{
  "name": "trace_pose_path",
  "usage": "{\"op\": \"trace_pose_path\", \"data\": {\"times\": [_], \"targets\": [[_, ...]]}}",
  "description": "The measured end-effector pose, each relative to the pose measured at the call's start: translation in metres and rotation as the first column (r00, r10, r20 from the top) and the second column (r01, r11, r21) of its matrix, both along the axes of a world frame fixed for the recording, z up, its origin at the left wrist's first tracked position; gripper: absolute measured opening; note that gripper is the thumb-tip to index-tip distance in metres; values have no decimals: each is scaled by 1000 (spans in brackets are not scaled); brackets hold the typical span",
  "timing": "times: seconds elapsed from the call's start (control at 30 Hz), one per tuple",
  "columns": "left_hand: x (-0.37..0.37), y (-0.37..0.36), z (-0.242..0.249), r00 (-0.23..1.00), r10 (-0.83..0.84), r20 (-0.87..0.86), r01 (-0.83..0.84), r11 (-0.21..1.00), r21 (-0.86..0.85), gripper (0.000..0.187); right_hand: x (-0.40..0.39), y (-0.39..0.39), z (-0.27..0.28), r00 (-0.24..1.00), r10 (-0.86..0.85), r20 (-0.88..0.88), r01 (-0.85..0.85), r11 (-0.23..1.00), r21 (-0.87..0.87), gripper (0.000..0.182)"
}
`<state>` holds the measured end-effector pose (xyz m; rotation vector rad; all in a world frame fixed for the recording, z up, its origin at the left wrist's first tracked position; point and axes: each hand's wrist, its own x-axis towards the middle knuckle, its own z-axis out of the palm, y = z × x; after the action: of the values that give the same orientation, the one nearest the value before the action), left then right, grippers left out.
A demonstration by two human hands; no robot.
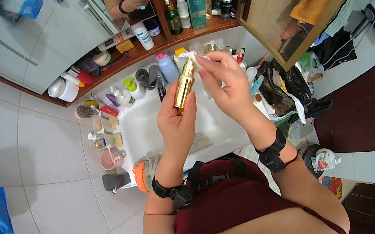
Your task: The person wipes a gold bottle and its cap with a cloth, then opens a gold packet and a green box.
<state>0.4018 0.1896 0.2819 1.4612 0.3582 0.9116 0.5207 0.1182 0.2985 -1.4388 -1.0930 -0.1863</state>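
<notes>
My left hand (176,121) is wrapped round a shiny gold cosmetic bottle (185,86), held tilted above the white sink (143,128). Its narrow top points up and away from me. Close beside that top, my right hand (229,86) pinches a thin white tissue (203,59) between thumb and fingers. Part of the tissue sits behind the bottle's tip, and some hangs below the right fingers. A grey cloth (200,141) lies at the near side of the basin.
Bottles line the sink's back rim, among them a green-topped pump bottle (133,87). Above is a wooden cabinet shelf (148,50) with a green box (196,6). The mirrored door (275,21) stands open at right. A black plastic bag (276,91) sits right of the sink.
</notes>
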Motion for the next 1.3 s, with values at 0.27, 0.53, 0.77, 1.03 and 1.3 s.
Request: {"op": "trace_pose_path", "data": {"times": [0.27, 0.53, 0.77, 1.03, 1.3], "targets": [[0, 6, -1, 971, 196, -136, -139, 929, 344, 37, -3, 7, 0, 978, -81, 191, 80, 997, 15, 27], [0, 11, -5, 995, 89, -47, -82, 987, 139, 39, 24, -1, -15, 470, 493, -732, -226, 869, 441, 23], [5, 10, -2, 994, 99, -55, -87, 980, 181, 38, 47, 4, -12, 223, 657, -720, -222, 753, 619, 29], [6, 12, -2, 978, 154, -141, -92, 924, 371, 40, 50, 2, 22, 622, 557, -551, -564, 806, 179, 38], [1, 17, 15, 950, 119, -288, 75, 808, 584, 38, 85, -2, 35, 719, 605, -343, -694, 657, -295, 44]]}}
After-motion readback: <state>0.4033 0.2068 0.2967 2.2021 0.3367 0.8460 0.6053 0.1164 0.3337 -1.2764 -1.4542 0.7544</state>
